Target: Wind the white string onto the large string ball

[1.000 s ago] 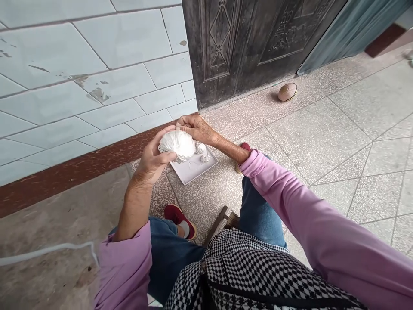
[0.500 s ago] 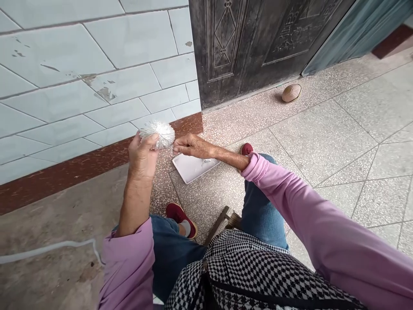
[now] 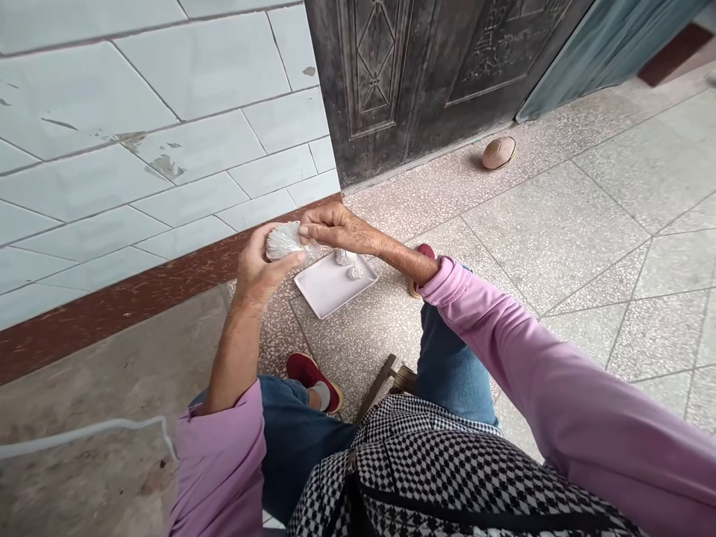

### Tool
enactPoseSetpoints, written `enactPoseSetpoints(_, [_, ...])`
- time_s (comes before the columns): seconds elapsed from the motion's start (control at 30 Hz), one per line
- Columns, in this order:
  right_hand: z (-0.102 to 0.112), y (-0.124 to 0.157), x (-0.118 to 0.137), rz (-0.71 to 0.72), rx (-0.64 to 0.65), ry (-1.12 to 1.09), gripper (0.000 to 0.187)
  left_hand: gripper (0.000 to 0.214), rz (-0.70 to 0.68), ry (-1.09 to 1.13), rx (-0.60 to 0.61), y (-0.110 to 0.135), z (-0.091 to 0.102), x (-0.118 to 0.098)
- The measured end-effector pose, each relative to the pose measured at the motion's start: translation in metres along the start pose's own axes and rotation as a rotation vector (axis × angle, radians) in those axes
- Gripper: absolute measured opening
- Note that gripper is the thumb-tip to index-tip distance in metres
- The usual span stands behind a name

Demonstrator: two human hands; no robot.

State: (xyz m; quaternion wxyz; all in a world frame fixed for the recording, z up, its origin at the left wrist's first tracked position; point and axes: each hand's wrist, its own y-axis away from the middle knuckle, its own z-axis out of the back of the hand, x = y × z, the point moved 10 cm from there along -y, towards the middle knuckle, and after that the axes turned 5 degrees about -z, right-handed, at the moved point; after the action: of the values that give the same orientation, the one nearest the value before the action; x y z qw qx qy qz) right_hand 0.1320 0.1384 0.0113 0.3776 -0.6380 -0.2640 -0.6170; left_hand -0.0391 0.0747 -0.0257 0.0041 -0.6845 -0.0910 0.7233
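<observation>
White, fine-stranded string is wound into a ball point(image 3: 284, 240) held up in front of the tiled wall point(image 3: 212, 156). The left hand point(image 3: 258, 261) is wrapped round its left side, thumb along the lower edge, probably so the bundle stays steady and its right side lies open to the other hand. The right hand point(image 3: 335, 227) has thumb and curled fingers drawn together against that side; whether a strand is caught between them is too small to tell. Just beyond and below, a shallow white tray point(image 3: 321, 293) sits on the terrazzo floor point(image 3: 350, 339) with two smaller white balls point(image 3: 354, 273) near its far edge, perhaps so they stay gathered within its rim and close to reach. On the dark door point(image 3: 425, 82) are raised character-like marks point(image 3: 491, 54), not legible; no brand or label can be read.
</observation>
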Motion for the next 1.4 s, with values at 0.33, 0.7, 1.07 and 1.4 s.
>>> enactPoseSetpoints(0.33, [0.009,0.0,0.004,-0.048,-0.136,0.08,0.059,0.087,0.132,0.051,0.0,0.019,-0.029,-0.004])
enactPoseSetpoints(0.7, [0.015,-0.011,-0.011,-0.048,-0.127,-0.037,0.067,0.097,0.023,0.062,0.119,0.016,-0.034,-0.011])
enactPoseSetpoints(1.07, [0.011,-0.022,-0.041,-0.128,-0.21,0.115,0.046,0.069,0.026,0.46,-0.17,0.017,-0.02,-0.014])
enactPoseSetpoints(1.4, [-0.025,-0.005,-0.028,-0.174,-0.072,0.496,0.039,0.077,0.049,0.508,-0.487,0.016,0.006,-0.003])
